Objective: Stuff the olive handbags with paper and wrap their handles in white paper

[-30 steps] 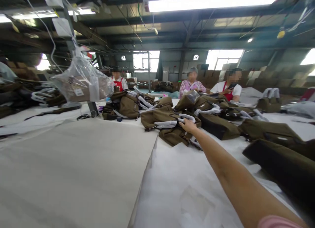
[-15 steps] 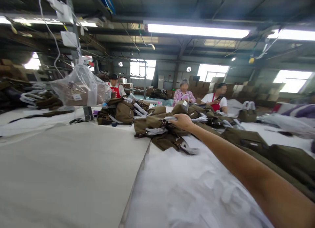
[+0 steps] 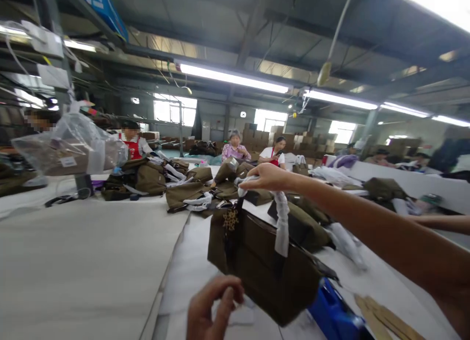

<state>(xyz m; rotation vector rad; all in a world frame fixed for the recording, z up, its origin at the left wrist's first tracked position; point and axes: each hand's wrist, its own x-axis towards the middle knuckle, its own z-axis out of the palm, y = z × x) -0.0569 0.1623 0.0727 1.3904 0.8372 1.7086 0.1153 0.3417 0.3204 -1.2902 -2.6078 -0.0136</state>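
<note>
My right hand point(image 3: 262, 177) is closed on the pale-wrapped handle of a dark olive handbag point(image 3: 262, 261). The bag hangs tilted above the white tabletop, and a gold flower-shaped charm point(image 3: 230, 219) shows on its side. Below and left of the bag is my left hand point(image 3: 213, 308), its fingers curled and the thumb close against them. Whether anything small is pinched there I cannot make out. A gap separates this hand from the bag.
More olive bags point(image 3: 147, 178) with wrapped handles lie heaped across the table. A blue object point(image 3: 336, 313) sits partly behind the held bag, near brown strips point(image 3: 389, 320). At left, a plastic-wrapped bag point(image 3: 73, 154) hangs from a post. Several people sit beyond.
My right hand, earlier reaching into the heap of bags, now holds a handbag up by its handle nearer me. My left hand has come into view. The view has turned right.
</note>
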